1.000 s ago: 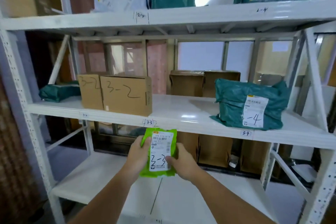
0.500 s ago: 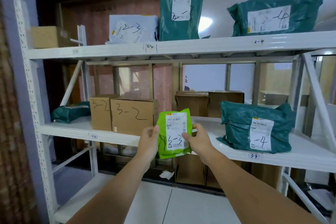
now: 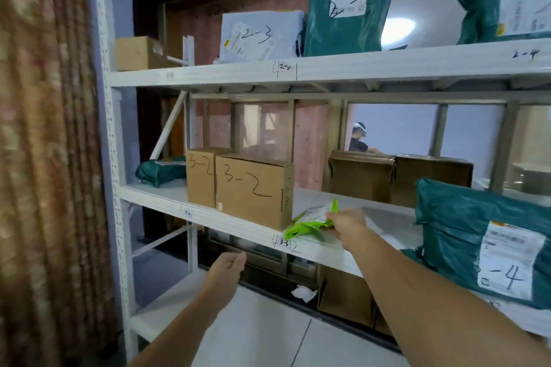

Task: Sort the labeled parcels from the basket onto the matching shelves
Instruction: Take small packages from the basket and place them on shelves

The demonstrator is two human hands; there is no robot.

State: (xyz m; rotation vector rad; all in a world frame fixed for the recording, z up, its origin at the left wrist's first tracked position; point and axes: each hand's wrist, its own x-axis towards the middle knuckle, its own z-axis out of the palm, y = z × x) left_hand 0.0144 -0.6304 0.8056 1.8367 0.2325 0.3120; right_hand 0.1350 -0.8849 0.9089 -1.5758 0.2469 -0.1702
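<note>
The left hand hung below the middle shelf, fingers straight and together, holding nothing. Above it, the right hand gripped the green parcel at its right end; the parcel lay nearly flat at the shelf's front edge, apparently touching the board, just above the 3-3 tag. Just left of the parcel on that shelf stood the 3-2 box. At the shelf's right end sat a teal bag. On the shelf above leaned a 2-3 parcel.
</note>
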